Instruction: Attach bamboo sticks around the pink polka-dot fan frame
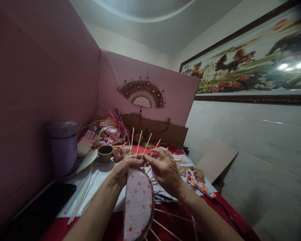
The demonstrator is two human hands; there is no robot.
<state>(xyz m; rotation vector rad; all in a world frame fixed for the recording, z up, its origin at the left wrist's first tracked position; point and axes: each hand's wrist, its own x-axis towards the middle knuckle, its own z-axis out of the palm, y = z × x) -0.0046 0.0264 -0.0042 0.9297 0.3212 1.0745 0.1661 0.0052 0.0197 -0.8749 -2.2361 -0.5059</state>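
Observation:
A half-round fan base [138, 204] covered in white floral cloth stands on its end in front of me, its straight side to the left. Thin wooden sticks [165, 229] radiate from its curved edge. My left hand [124, 170] is closed around the upper end of the base, with its fingers partly hidden behind the sticks. My right hand [167, 169] pinches one of the upper sticks between thumb and fingers, close to the left fingertips. Several stick ends rise above both hands.
A purple bin [64, 150], black phone [54, 197] and glue sticks [81, 194] lie left. Behind are a brown cup [105, 154] and ribbons [112, 130]. A floral-patterned glue gun [199, 183] with a cord lies right. A decorated fan [140, 87] hangs on the pink board [178, 93].

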